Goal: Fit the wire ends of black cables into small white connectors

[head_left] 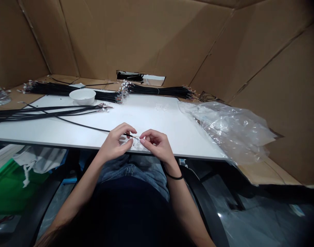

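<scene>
A black cable [82, 126] runs across the white board from the left to the front edge, where its end fans out into thin coloured wires [135, 138]. My left hand [116, 141] is curled around the cable just behind those wires, thumb and forefinger bowed apart at the tips. From the other side, my right hand [158, 144] pinches at the wire tips with thumb and forefinger. Which single wire it grips is too small to make out. Small clear pieces [138, 146] lie beneath the hands, partly hidden.
Bundles of black cables lie at the back left [51, 88], back middle [159, 90] and left [43, 112]. A white bowl [82, 97] stands among them. Clear plastic bags [229, 127] cover the right side. Cardboard walls [146, 37] enclose the board; a green crate [15, 188] sits below left.
</scene>
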Demonstrator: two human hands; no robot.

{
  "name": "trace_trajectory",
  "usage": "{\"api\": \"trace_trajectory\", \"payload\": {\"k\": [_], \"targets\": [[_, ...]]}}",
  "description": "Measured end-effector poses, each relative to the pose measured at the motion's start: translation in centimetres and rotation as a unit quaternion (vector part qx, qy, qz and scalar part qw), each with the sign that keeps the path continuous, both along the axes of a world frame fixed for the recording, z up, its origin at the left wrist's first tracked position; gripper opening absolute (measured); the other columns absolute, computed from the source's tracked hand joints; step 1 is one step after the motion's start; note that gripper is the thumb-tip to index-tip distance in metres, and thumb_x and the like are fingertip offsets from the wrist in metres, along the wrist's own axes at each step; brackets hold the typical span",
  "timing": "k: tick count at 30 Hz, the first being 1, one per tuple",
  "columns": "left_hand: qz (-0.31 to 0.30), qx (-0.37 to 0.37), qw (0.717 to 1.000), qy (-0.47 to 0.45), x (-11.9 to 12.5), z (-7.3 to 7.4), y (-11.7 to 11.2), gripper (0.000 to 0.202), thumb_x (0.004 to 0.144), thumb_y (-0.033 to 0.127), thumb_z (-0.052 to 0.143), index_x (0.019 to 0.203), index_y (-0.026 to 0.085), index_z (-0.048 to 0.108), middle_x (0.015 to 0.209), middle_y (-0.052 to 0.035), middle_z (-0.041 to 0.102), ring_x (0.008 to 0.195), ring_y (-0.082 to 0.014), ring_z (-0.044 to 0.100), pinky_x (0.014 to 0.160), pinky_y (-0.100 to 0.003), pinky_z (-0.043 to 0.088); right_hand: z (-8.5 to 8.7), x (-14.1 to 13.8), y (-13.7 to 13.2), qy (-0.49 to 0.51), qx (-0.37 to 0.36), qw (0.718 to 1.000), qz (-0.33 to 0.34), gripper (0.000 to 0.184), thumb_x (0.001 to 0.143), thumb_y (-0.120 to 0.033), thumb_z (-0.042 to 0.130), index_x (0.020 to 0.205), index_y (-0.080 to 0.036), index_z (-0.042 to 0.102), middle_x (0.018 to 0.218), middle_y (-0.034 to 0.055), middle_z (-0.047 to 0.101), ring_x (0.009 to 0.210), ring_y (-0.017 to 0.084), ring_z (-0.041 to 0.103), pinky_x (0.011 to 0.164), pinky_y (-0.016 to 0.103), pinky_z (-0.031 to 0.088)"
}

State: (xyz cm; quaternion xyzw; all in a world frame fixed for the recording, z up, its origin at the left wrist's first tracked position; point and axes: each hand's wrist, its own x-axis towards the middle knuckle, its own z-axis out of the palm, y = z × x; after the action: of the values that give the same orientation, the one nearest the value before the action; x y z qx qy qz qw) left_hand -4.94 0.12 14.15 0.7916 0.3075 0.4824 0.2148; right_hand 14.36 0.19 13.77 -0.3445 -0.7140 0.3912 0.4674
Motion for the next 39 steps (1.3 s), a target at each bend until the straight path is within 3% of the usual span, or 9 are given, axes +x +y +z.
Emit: {"api": "trace_trajectory", "payload": {"k": [16,22,28,39], "targets": [[-0.011,0.002,1.000,-0.002,-0.04,-0.02,0.05,0.028,0.074,0.003,0.054,0.097,0.017,0.061,0.095,-0.0037,0.061,0.085,-0.0157,0.058,0.077,-0.028,0.048,0.21,-0.31,-0.22,-0.022,0.046,0.999,0.010,0.022,0.075,-0.024,0.074,0.089,-0.018,0.058,0.054,-0.0109,0.034,0.047,0.006,0.029,0.046,0.021,0.024],[-0.013,0.006,1.000,-0.003,-0.09,-0.09,0.04,0.024,0.076,0.003,0.057,0.096,0.015,0.064,0.094,-0.0043,0.060,0.086,-0.0153,0.058,0.078,-0.028,0.047,-0.04,-0.25,-0.07,-0.027,0.047,0.998,0.016,0.023,0.076,-0.025,0.074,0.090,-0.017,0.058,0.055,-0.0105,0.035,0.047,0.006,0.029,0.046,0.020,0.024],[-0.020,0.006,1.000,-0.009,-0.09,-0.08,0.06,0.011,0.086,0.013,0.060,0.095,0.015,0.065,0.095,-0.0055,0.061,0.087,-0.0153,0.059,0.079,-0.027,0.048,-0.19,-0.29,-0.06,-0.040,0.052,0.998,0.006,0.024,0.075,-0.026,0.075,0.090,-0.017,0.059,0.055,-0.0106,0.034,0.048,0.006,0.029,0.047,0.021,0.024],[-0.011,0.013,1.000,-0.001,-0.11,-0.20,0.11,0.018,0.086,0.006,0.056,0.095,0.017,0.067,0.095,-0.0051,0.061,0.087,-0.0150,0.060,0.078,-0.027,0.047,-0.21,-0.40,-0.09,-0.035,0.052,0.998,0.006,0.027,0.074,-0.028,0.078,0.090,-0.017,0.058,0.053,-0.0115,0.032,0.047,0.006,0.027,0.047,0.021,0.023]]}}
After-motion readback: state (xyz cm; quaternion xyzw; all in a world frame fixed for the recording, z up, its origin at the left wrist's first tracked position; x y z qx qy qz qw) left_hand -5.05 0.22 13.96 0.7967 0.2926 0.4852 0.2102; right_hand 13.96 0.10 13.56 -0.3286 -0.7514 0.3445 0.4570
